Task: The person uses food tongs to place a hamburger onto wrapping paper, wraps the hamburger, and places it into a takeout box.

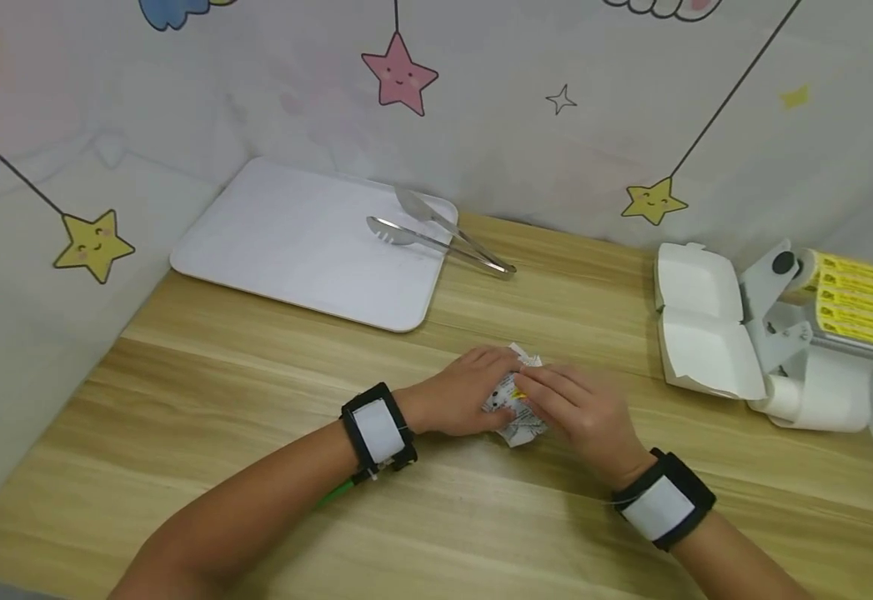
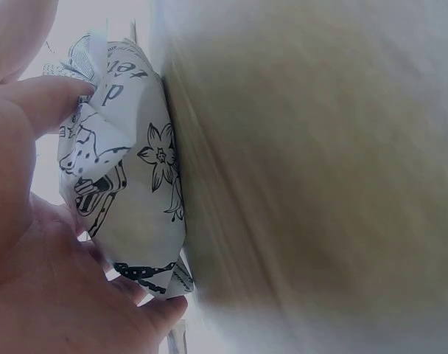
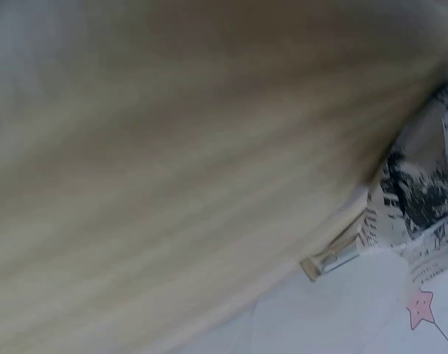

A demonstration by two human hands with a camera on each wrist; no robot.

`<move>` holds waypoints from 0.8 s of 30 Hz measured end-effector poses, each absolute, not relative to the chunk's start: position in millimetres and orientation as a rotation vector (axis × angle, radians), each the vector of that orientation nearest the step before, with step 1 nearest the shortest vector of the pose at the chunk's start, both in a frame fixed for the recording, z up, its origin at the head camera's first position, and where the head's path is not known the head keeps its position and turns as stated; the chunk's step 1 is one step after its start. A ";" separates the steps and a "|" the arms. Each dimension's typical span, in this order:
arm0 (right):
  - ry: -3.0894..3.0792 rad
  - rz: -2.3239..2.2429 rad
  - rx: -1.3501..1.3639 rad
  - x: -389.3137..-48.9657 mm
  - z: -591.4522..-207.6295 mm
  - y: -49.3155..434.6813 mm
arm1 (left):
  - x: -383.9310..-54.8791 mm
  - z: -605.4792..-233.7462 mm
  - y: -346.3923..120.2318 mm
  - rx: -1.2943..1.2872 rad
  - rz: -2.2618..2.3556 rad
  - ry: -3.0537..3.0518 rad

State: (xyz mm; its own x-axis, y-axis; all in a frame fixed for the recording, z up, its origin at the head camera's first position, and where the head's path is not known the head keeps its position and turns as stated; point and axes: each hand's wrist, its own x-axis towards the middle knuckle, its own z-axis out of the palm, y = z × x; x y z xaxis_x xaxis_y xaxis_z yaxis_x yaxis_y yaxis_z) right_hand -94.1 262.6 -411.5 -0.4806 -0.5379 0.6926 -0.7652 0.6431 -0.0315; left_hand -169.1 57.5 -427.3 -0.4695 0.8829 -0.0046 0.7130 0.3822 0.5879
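Note:
A small parcel wrapped in white paper with black print (image 1: 524, 427) lies on the wooden table (image 1: 481, 533) between both hands. Its drawn flower and lettering show in the left wrist view, where the wrapping paper (image 2: 139, 199) is folded and creased. My left hand (image 1: 466, 390) grips the parcel from the left, thumb on the near side and fingers at the far side. From the right, my right hand (image 1: 582, 417) touches its top with extended fingers, slightly blurred; the thumb is hidden. A small yellow label (image 1: 519, 395) shows by these fingertips. The right wrist view catches only the parcel's edge (image 3: 423, 184).
At the back left lies a white tray (image 1: 293, 233), with metal tongs (image 1: 444, 242) across its right edge. An open white takeaway box (image 1: 709, 350) stands at right, beside a label dispenser (image 1: 774, 325) carrying a roll of yellow labels (image 1: 852, 300). A printed wall (image 1: 511, 150) borders the table.

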 end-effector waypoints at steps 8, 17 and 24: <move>-2.401 0.480 1.116 -79.2 -423.7 270.6 | -169.1 -426.6 58.8 1.365 0.713 2.324; -2.460 0.468 1.134 -70.9 -426.9 275.5 | -169.2 -427.5 58.2 1.384 0.672 2.322; -2.620 0.506 1.069 -66.7 -425.4 277.4 | -170.4 -426.5 56.5 1.430 0.655 2.294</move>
